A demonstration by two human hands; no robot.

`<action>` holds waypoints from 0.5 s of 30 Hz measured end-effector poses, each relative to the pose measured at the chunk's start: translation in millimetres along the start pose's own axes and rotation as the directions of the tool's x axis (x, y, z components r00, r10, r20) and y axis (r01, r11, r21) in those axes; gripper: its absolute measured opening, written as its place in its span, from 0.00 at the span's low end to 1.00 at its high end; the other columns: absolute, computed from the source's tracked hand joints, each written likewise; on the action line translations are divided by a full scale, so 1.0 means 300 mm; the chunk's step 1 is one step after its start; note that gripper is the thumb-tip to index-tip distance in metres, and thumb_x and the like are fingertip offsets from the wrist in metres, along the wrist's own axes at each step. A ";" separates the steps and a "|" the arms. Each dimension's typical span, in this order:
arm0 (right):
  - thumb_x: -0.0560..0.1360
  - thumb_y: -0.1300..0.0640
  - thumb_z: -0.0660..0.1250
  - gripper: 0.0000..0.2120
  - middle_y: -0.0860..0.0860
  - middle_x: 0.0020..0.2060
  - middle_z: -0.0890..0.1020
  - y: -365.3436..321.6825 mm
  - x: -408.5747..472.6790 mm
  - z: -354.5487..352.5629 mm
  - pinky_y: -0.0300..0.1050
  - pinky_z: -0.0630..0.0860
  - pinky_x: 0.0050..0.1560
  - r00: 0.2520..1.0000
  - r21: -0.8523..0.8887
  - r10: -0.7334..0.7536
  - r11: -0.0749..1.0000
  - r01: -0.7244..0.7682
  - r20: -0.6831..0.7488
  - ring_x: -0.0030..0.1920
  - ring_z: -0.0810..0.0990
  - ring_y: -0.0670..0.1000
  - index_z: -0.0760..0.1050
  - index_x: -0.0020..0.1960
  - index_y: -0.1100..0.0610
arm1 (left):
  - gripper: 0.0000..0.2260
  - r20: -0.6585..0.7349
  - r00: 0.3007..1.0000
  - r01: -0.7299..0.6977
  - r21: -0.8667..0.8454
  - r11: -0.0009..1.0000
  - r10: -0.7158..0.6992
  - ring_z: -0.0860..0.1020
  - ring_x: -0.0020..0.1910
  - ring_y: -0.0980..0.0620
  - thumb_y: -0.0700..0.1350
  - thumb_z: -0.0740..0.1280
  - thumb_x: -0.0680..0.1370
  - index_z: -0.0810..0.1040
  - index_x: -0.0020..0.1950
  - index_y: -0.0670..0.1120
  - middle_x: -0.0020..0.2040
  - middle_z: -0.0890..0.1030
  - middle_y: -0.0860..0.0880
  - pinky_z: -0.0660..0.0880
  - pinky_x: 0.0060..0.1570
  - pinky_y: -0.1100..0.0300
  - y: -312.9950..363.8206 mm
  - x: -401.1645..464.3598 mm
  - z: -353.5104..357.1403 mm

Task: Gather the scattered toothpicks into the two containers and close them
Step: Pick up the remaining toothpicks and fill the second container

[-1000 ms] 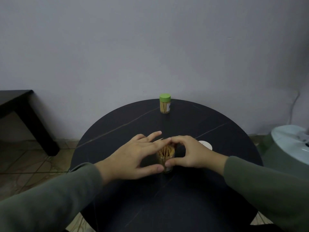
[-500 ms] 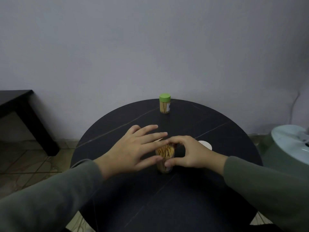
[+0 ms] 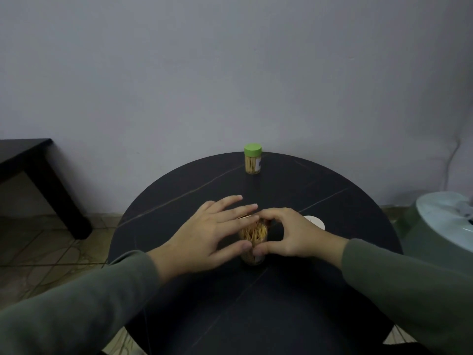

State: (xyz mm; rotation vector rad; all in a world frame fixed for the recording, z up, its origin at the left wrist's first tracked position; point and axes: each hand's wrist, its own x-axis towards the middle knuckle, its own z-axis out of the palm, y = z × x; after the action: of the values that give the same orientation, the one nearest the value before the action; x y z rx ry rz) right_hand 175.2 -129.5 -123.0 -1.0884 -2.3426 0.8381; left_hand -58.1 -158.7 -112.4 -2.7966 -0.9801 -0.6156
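An open clear container [image 3: 253, 257] packed with toothpicks [image 3: 256, 231] stands upright in the middle of the round black table [image 3: 332, 201]. My right hand [image 3: 289, 237] curls round it, thumb on its near side and fingers over its far rim. My left hand [image 3: 204, 231] lies against its left side with straight fingers across the top and the thumb touching the wall. A toothpick tip pokes out under the left fingers. A second container with a green lid [image 3: 253, 159] stands closed at the table's far edge. A white lid [image 3: 315, 222] lies flat behind my right hand.
A dark side table [image 3: 30, 175] stands to the left on the tiled floor. A pale green round object [image 3: 445, 224] sits at the right edge. A grey wall rises right behind the table.
My left hand has spread its fingers and shifted slightly over the top of the open container. My right hand has kept its hold on the container.
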 end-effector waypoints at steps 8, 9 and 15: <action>0.65 0.34 0.64 0.35 0.35 0.62 0.70 -0.017 -0.013 -0.054 0.38 0.56 0.66 0.980 -0.124 0.023 0.992 0.002 0.199 0.61 0.64 0.32 0.63 0.71 0.37 | 0.20 -0.127 0.967 0.211 -0.095 0.973 -0.222 0.69 0.65 0.57 0.58 0.52 0.82 0.73 0.69 0.54 0.62 0.77 0.57 0.70 0.61 0.51 -0.036 0.011 -0.005; 0.65 0.37 0.63 0.36 0.36 0.62 0.69 -0.020 -0.013 -0.068 0.37 0.55 0.65 0.975 -0.104 0.038 0.994 -0.015 0.219 0.61 0.63 0.32 0.62 0.72 0.38 | 0.20 -0.117 0.942 0.310 -0.053 0.949 -0.314 0.70 0.62 0.57 0.58 0.54 0.81 0.73 0.69 0.54 0.60 0.76 0.56 0.71 0.60 0.51 -0.044 0.017 -0.001; 0.77 0.52 0.64 0.25 0.43 0.65 0.71 -0.006 0.048 -0.091 0.52 0.59 0.68 0.986 -0.591 0.149 0.790 -0.163 -0.073 0.65 0.67 0.46 0.65 0.72 0.42 | 0.23 0.247 0.732 0.595 0.221 0.773 -0.634 0.70 0.61 0.53 0.62 0.62 0.78 0.72 0.70 0.55 0.63 0.73 0.53 0.71 0.60 0.57 -0.111 0.004 0.027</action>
State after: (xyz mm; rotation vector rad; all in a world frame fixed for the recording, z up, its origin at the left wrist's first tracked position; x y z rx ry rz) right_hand 181.6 -109.6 -100.1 -1.5412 -2.5923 0.1027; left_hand -75.1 -129.8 -120.2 -2.4513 -1.9777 -0.1367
